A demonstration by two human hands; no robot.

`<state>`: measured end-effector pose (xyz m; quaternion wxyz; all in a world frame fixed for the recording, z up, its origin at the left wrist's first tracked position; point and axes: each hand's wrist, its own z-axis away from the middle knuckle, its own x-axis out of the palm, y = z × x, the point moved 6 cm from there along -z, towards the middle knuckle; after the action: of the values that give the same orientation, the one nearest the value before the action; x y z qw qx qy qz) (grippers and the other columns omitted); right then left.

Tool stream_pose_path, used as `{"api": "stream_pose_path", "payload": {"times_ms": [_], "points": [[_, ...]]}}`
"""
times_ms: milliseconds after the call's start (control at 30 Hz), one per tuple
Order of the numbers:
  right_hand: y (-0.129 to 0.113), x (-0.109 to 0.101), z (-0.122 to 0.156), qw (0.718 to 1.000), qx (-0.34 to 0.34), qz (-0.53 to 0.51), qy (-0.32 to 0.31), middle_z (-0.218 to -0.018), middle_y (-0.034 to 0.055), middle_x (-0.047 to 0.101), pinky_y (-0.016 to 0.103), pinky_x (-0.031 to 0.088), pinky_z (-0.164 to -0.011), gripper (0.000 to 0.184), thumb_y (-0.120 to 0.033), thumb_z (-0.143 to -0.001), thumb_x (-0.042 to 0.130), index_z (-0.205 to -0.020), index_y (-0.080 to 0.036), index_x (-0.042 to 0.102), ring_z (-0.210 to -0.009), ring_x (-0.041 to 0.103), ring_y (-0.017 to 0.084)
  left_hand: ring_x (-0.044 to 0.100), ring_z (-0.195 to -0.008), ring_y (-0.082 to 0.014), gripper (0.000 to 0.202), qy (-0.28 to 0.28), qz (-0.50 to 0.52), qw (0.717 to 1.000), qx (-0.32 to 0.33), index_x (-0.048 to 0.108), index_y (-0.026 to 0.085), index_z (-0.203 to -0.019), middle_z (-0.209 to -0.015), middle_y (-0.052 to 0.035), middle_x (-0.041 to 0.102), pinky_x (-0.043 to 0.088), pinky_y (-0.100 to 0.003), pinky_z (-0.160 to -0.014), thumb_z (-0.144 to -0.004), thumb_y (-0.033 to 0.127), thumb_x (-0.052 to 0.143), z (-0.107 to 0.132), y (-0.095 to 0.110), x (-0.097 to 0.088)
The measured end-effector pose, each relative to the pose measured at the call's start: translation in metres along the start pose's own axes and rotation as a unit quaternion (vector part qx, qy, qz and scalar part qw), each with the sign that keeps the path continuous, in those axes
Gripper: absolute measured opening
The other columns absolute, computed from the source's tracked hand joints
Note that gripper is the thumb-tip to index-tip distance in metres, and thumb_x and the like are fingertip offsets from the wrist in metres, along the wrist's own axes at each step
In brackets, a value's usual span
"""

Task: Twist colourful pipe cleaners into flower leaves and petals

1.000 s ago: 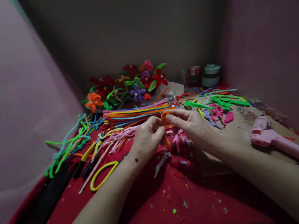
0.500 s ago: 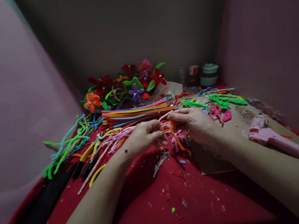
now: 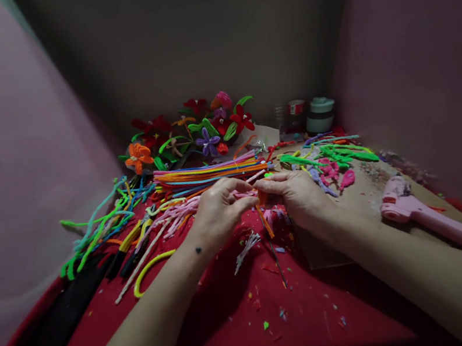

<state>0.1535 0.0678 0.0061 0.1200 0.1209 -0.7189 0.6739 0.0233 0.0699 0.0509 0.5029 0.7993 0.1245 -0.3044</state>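
Observation:
Between my two hands is an orange pipe cleaner, bent, with one end hanging down toward the red cloth. My left hand pinches it from the left, thumb and forefinger closed together. From the right, my right hand grips it too, its fingertips nearly meeting those of the left. The part inside the fingers is mostly hidden. Just below lie a thin dark stick and a small bunch of whitish stamens. Behind the hands lies a bundle of coloured pipe cleaners.
Pipe-cleaner flowers stand at the back. Loose pink stems, yellow-handled pliers and green stems lie left. A pink glue gun rests on cardboard at right, near green and pink pieces. A lidded jar stands behind.
My hands have come closer together, and the left fingers have closed on the orange pipe cleaner. Its hanging end has shifted slightly left. The view has moved a little.

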Motion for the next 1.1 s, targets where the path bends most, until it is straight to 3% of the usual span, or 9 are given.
{"api": "stream_pose_path", "payload": {"times_ms": [133,300,467,567,733,900,967,1100], "points": [[0.002,0.002,0.000,1.000,0.004,-0.007,-0.011,-0.059,0.0025,0.061,0.028,0.039,-0.053,0.015,-0.028,-0.062,0.069,-0.061,-0.014,0.066,-0.051,0.051,0.011,0.049,-0.046,-0.0076,0.011,-0.077,0.096,0.990,-0.062,0.056,0.014,-0.072,-0.059,0.0039,0.055,0.039,-0.020,-0.047,-0.068,0.023,0.061,0.005,-0.008,0.022],[-0.010,0.001,0.003,0.997,-0.042,0.066,-0.002,-0.051,0.0004,0.055,0.026,0.033,-0.049,0.026,-0.035,-0.065,0.069,-0.052,-0.014,0.062,-0.046,0.044,0.009,0.045,-0.036,-0.0069,0.014,-0.176,0.075,0.978,-0.078,0.048,0.016,-0.061,-0.044,0.0073,0.043,0.033,-0.018,-0.040,-0.073,0.021,0.053,0.007,-0.007,0.024],[-0.017,0.003,0.007,0.992,-0.071,0.104,-0.005,-0.052,-0.0019,0.053,0.025,0.031,-0.049,0.025,-0.037,-0.066,0.067,-0.057,-0.015,0.062,-0.047,0.040,0.008,0.040,-0.034,-0.0050,0.017,-0.208,0.139,0.962,-0.111,0.047,0.015,-0.059,-0.042,0.0069,0.044,0.028,-0.017,-0.037,-0.071,0.023,0.057,0.009,-0.006,0.023],[-0.011,0.004,0.002,0.996,-0.055,0.060,-0.036,-0.054,-0.0003,0.056,0.025,0.034,-0.051,0.027,-0.038,-0.067,0.067,-0.056,-0.014,0.061,-0.049,0.045,0.009,0.039,-0.031,-0.0056,0.017,-0.213,0.192,0.946,-0.152,0.047,0.015,-0.061,-0.039,0.0058,0.045,0.026,-0.017,-0.035,-0.070,0.025,0.058,0.009,-0.013,0.026],[0.006,0.008,-0.004,0.996,0.025,-0.035,-0.074,-0.057,0.0013,0.060,0.026,0.038,-0.054,0.021,-0.032,-0.061,0.071,-0.064,-0.013,0.065,-0.051,0.051,0.010,0.042,-0.033,-0.0054,0.021,-0.195,0.223,0.944,-0.142,0.048,0.013,-0.060,-0.041,0.0028,0.050,0.028,-0.017,-0.038,-0.071,0.027,0.060,0.005,-0.016,0.023],[0.002,0.010,0.001,0.998,0.034,0.003,-0.053,-0.054,-0.0005,0.059,0.024,0.037,-0.054,0.014,-0.025,-0.060,0.070,-0.060,-0.013,0.064,-0.049,0.049,0.008,0.042,-0.033,-0.0059,0.020,-0.199,0.227,0.942,-0.151,0.051,0.013,-0.064,-0.043,0.0017,0.052,0.028,-0.017,-0.037,-0.072,0.030,0.060,0.005,-0.020,0.022],[-0.002,0.011,0.004,0.998,0.019,0.040,-0.040,-0.051,-0.0019,0.056,0.023,0.035,-0.051,0.014,-0.025,-0.061,0.068,-0.057,-0.013,0.062,-0.047,0.045,0.007,0.041,-0.032,-0.0057,0.019,-0.174,0.216,0.948,-0.156,0.054,0.013,-0.069,-0.044,0.0023,0.052,0.027,-0.017,-0.035,-0.071,0.031,0.062,0.004,-0.021,0.018],[-0.003,0.012,0.009,0.995,0.009,0.092,-0.041,-0.052,-0.0006,0.056,0.024,0.034,-0.050,0.017,-0.029,-0.064,0.065,-0.058,-0.013,0.063,-0.048,0.044,0.008,0.040,-0.034,-0.0042,0.021,-0.068,0.226,0.961,-0.142,0.057,0.014,-0.078,-0.047,0.0053,0.050,0.024,-0.015,-0.034,-0.070,0.032,0.064,0.001,-0.015,0.004]]}}
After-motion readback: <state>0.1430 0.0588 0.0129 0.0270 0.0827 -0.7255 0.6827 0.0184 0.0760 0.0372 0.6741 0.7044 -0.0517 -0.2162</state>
